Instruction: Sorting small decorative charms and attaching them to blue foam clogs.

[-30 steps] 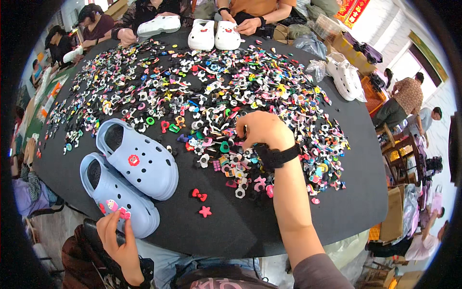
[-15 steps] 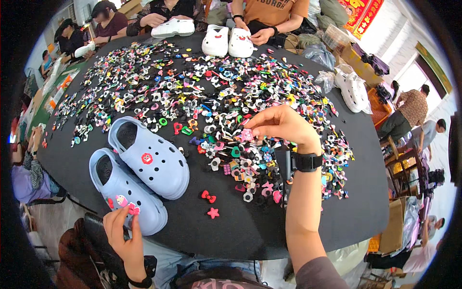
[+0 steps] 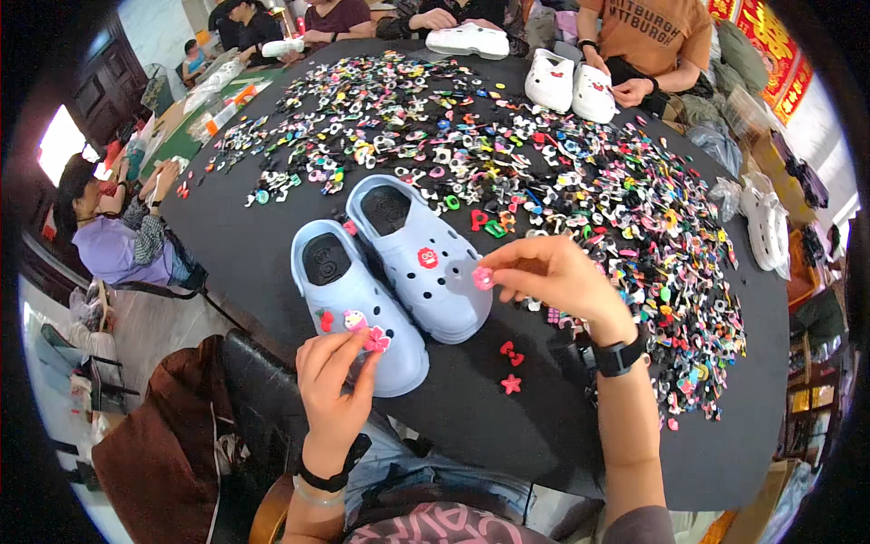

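Note:
Two light-blue clogs lie side by side on the table, toes toward me. The left clog [image 3: 399,367] bears a red cherry-like charm [image 3: 325,320] and a white-and-pink charm [image 3: 354,320]. My left hand [image 3: 333,376] pinches a pink bow- or flower-shaped charm [image 3: 377,340] against its upper; whether it is fastened I cannot tell. On the right clog [image 3: 453,304] sits a round red charm with a face [image 3: 428,258]. Beside that clog's toe, my right hand [image 3: 571,281] holds a pink flower-like charm [image 3: 484,277] between thumb and fingers.
A red bow charm [image 3: 512,354] and a pink star charm [image 3: 511,384] lie near the clogs. Across the black table [image 3: 245,263] spreads a big heap of mixed charms [image 3: 662,208]. Co-workers at the far side handle white clogs [image 3: 549,82]; another white pair [image 3: 764,222] stands at the right.
My right hand has moved from the charm heap to the right clog's toe, carrying the pink flower-like charm. My left hand stays on the left clog. The whole view has turned left.

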{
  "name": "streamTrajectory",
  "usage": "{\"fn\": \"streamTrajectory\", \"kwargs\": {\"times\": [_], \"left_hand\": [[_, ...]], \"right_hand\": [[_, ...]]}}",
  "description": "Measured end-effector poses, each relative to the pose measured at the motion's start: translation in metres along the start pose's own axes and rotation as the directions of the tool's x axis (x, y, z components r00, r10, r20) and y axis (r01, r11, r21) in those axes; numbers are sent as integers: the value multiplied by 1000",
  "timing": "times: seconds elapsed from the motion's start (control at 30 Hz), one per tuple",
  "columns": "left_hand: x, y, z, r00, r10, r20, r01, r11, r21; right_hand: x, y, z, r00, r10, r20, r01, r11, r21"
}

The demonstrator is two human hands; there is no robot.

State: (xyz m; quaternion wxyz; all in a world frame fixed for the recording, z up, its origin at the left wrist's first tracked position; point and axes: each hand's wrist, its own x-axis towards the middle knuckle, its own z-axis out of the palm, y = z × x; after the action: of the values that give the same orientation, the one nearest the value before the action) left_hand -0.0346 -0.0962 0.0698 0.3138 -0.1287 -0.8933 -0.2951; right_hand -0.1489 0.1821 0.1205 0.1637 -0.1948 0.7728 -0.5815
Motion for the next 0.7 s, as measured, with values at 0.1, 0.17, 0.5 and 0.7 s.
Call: {"fn": "streamTrajectory", "kwargs": {"times": [0.1, 0.17, 0.5, 0.7], "left_hand": [[1, 0, 0, 1000, 3, -13, -3, 1000, -6], [2, -1, -1, 1000, 23, -9, -23, 1000, -16], [4, -2, 1, 1000, 15, -25, -16, 999, -38], [4, -2, 3, 999, 16, -34, -17, 999, -31]], "right_hand": [[9, 9, 22, 999, 38, 1, -38, 999, 32], [13, 11, 32, 999, 47, -19, -45, 994, 99], [19, 25, 45, 988, -36, -151, 32, 999, -32], [19, 24, 43, 989, -26, -148, 25, 1000, -14]]}}
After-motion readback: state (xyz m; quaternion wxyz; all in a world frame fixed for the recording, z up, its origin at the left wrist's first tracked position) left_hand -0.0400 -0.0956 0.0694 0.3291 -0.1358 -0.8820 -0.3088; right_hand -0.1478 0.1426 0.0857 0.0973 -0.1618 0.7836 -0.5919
